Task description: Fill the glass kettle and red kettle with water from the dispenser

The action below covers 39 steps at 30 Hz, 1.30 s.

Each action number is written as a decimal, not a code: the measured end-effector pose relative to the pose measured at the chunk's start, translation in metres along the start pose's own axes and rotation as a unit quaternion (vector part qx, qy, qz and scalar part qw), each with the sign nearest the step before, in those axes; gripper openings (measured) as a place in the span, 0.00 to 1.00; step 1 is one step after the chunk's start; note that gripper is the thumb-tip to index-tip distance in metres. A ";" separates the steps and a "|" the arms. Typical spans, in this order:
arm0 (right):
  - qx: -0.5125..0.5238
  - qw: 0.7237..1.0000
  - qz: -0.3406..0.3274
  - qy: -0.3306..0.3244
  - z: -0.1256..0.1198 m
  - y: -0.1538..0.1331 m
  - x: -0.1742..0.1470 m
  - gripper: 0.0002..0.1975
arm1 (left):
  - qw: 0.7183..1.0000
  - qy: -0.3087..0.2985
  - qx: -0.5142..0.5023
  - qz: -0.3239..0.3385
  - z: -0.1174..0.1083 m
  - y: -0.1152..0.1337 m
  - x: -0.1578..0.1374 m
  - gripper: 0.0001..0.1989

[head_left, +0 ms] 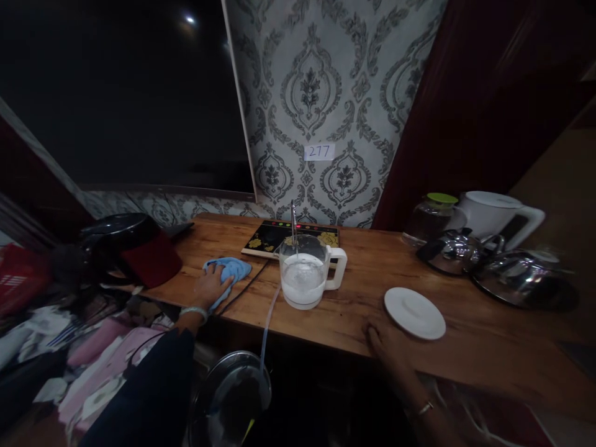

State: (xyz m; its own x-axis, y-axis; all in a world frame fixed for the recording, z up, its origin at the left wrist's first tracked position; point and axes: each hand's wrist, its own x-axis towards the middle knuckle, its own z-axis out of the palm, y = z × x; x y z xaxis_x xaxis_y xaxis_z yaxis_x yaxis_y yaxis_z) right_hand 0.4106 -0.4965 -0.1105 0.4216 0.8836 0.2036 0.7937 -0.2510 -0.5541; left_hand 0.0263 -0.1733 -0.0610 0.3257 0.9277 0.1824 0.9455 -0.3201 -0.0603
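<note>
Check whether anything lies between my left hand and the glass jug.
Yes: beyond the blue cloth under your left hand, a dark cord runs across the way, then a clear tube beside the glass jug.

The head camera looks forward and down from above the near side of the glass jug (303, 278), fairly close

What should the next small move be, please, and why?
Perhaps bring the right hand near the black, gold-flowered rectangular panel, ready to stop any flow: water froths in the lidless clear glass pitcher beneath the curved silver metal spout, while the left hand rests on a light-blue cloth.
</note>
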 end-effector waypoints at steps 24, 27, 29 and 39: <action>-0.007 1.000 -0.009 0.018 -0.003 -0.005 -0.001 0.13 | 1.000 0.017 -0.010 -0.010 0.000 0.002 -0.005 0.29; -0.008 1.000 -0.011 0.019 -0.001 -0.005 0.000 0.14 | 1.000 0.017 -0.011 -0.013 0.000 0.002 -0.005 0.30; -0.010 1.000 -0.008 0.015 -0.001 -0.005 0.000 0.14 | 1.000 0.016 -0.015 -0.018 0.001 0.002 -0.004 0.30; -0.010 1.000 -0.006 0.017 0.001 -0.003 0.000 0.12 | 1.000 0.020 -0.013 -0.019 0.003 0.000 -0.003 0.30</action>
State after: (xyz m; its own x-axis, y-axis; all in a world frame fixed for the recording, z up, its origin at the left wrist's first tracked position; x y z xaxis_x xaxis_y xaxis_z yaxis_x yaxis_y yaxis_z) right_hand 0.4077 -0.4949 -0.1100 0.4266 0.8728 0.2371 0.8068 -0.2487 -0.5359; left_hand 0.0259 -0.1754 -0.0640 0.2885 0.9313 0.2223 0.9567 -0.2899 -0.0269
